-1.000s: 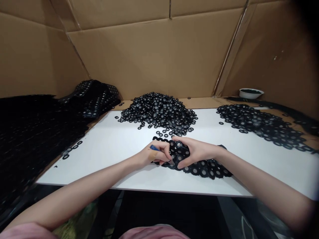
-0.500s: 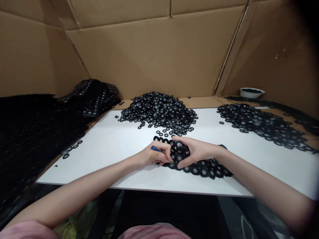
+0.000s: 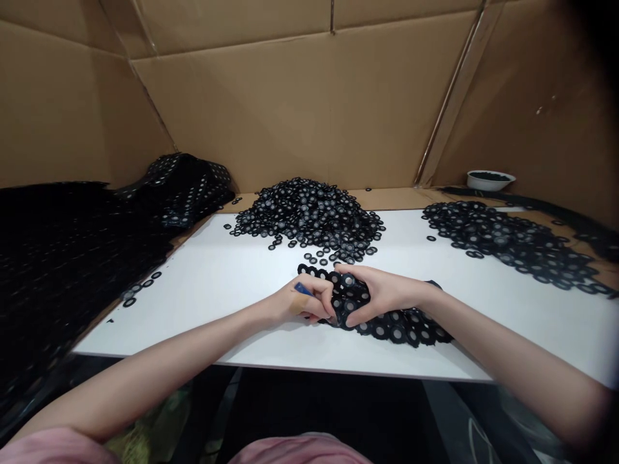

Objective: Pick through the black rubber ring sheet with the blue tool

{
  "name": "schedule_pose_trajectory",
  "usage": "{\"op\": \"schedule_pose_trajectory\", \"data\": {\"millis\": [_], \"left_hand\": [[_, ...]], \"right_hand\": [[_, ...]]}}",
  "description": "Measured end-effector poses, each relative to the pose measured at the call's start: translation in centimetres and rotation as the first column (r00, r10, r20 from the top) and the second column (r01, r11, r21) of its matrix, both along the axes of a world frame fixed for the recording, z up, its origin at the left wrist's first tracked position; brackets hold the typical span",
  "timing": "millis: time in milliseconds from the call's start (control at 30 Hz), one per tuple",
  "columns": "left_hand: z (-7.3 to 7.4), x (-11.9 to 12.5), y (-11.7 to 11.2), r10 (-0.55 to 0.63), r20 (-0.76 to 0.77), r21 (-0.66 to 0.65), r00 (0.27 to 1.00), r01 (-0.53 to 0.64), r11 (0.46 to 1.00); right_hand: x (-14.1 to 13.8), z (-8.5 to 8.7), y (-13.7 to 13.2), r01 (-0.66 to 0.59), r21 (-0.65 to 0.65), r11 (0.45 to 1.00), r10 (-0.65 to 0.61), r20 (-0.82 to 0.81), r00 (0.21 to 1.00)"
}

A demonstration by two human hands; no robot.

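My left hand (image 3: 302,303) is closed around a small blue-handled tool (image 3: 303,289), whose tip is hidden among my fingers. A plaster wraps the back of that hand. The fingertips meet a black perforated strip (image 3: 391,327) studded with round grey-centred rings, which lies on a white board (image 3: 207,309). My right hand (image 3: 382,298) grips the bunched part of the strip, close to my left fingers. Part of the strip is hidden under both hands.
A heap of loose black rings (image 3: 309,219) stands just beyond my hands, with another spread (image 3: 503,245) to the right. Black perforated sheet (image 3: 72,277) piles up at the left. A white bowl (image 3: 489,180) sits at the back right, before cardboard walls (image 3: 290,109).
The blue handle has shifted slightly right, and my left fingers have tightened toward my right hand. The strip is bunched a little differently; the heaps have not moved.
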State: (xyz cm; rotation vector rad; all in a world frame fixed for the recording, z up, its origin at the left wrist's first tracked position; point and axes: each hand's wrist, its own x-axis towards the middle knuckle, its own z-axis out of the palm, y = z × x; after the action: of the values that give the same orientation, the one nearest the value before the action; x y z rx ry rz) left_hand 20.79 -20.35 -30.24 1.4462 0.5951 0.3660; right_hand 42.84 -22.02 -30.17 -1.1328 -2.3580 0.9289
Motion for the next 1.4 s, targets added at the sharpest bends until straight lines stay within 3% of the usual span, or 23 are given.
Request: {"op": "schedule_pose_trajectory", "data": {"millis": [267,833,1400], "left_hand": [[-0.2,0.0,0.9,0.115,0.114,-0.054,0.987,-0.109,0.993],[0.2,0.2,-0.5,0.061,0.044,0.140,0.997,-0.067,0.988],[0.1,0.4,-0.5,0.099,0.095,0.083,0.991,-0.107,0.991]], "right_hand": [[0.0,0.1,0.1,0.000,-0.017,1.000,0.000,0.018,1.000],[0.2,-0.2,0.0,0.003,-0.002,1.000,-0.003,0.012,1.000],[0.2,-0.1,0.1,-0.006,-0.015,1.000,0.006,0.018,1.000]]}}
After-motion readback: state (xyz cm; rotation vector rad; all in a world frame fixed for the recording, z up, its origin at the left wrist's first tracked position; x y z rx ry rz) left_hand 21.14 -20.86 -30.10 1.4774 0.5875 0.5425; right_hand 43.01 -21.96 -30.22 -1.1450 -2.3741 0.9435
